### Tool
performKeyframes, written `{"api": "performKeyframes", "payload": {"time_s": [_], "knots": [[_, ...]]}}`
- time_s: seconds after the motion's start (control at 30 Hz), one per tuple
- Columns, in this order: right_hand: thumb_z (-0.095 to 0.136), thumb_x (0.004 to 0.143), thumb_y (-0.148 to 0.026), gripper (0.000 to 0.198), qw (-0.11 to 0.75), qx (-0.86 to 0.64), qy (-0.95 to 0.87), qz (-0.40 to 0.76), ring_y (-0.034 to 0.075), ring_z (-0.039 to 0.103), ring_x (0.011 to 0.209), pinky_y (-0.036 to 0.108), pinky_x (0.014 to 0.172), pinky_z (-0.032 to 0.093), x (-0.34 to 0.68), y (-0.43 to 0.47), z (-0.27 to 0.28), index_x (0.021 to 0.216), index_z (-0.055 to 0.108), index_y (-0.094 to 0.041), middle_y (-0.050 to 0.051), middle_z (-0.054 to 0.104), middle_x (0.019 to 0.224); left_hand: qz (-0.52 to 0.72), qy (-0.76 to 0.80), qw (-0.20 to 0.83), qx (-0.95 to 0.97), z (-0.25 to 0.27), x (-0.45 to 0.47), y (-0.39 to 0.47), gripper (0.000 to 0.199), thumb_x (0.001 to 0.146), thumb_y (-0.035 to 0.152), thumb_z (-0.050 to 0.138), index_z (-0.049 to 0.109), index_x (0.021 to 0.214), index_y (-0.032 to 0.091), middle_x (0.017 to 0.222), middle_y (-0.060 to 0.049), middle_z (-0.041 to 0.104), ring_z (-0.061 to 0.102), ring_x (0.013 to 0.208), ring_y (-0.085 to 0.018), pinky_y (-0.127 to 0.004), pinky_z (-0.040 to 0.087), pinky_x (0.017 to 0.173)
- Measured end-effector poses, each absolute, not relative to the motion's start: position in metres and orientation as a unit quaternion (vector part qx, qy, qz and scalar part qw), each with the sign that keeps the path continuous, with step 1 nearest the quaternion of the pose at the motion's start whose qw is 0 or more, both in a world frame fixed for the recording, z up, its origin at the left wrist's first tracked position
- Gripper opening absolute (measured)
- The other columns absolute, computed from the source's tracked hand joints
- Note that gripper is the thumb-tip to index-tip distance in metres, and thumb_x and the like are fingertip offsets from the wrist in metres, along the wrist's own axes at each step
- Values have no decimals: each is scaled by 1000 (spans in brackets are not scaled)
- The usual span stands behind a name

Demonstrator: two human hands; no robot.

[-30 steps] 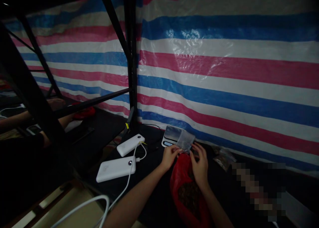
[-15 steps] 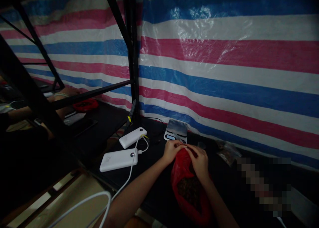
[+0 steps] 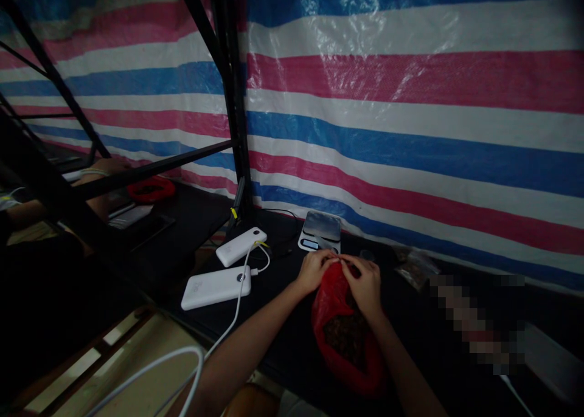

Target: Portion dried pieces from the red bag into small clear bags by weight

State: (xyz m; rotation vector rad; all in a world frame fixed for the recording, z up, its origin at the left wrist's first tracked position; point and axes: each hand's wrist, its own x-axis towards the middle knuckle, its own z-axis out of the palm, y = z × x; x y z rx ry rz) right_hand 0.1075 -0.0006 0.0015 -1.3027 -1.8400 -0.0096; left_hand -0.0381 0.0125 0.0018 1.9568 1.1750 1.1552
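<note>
My left hand (image 3: 314, 270) and my right hand (image 3: 366, 283) meet over the far end of a red plastic bag (image 3: 331, 295), fingertips pinched together. A sliver of clear plastic (image 3: 323, 242), which looks like a small bag, sticks out beyond the fingers; most of it is hidden. The red bag lies open towards me, with many small brown pieces (image 3: 344, 338) inside that I cannot name. Just past my fingertips stands a digital scale (image 3: 322, 225) with a lit display.
Two white power banks (image 3: 214, 288) with a white cable (image 3: 235, 326) lie left of my arms. To the right rests a clear bag of brown pieces (image 3: 416, 269). A black metal frame (image 3: 232, 101) and striped sheeting (image 3: 410, 125) stand behind. Another person's arm (image 3: 98, 186) is at far left.
The view has shifted slightly, so things sit a little higher and further left. My hands stay pinched together in the same place above the red bag.
</note>
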Motion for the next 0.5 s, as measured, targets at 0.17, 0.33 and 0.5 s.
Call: {"api": "performKeyframes", "payload": {"time_s": [0.17, 0.33, 0.5], "knots": [[50, 79, -36, 21, 422, -527, -738, -9, 18, 60, 75, 33, 77, 32, 107, -1, 2, 87, 65, -25, 2, 68, 82, 424, 418, 284, 752, 4, -41, 14, 25, 86, 29, 40, 61, 90, 19, 87, -2, 65, 59, 79, -14, -21, 42, 72], [48, 80, -36, 22, 413, -525, -744, -4, 18, 60, 75, 33, 79, 32, 109, 0, 1, 87, 66, -24, 2, 69, 81, 409, 410, 284, 764, 4, -44, 16, 24, 85, 27, 40, 61, 90, 19, 90, -2, 65, 59, 82, -14, -22, 42, 75], [46, 81, -32, 23, 401, -521, -753, -26, 18, 60, 75, 34, 79, 32, 111, -1, 2, 88, 66, -24, 2, 69, 81, 399, 409, 290, 768, 2, -43, 16, 23, 84, 27, 41, 61, 91, 19, 90, -2, 65, 58, 82, -14, -22, 41, 74]]}}
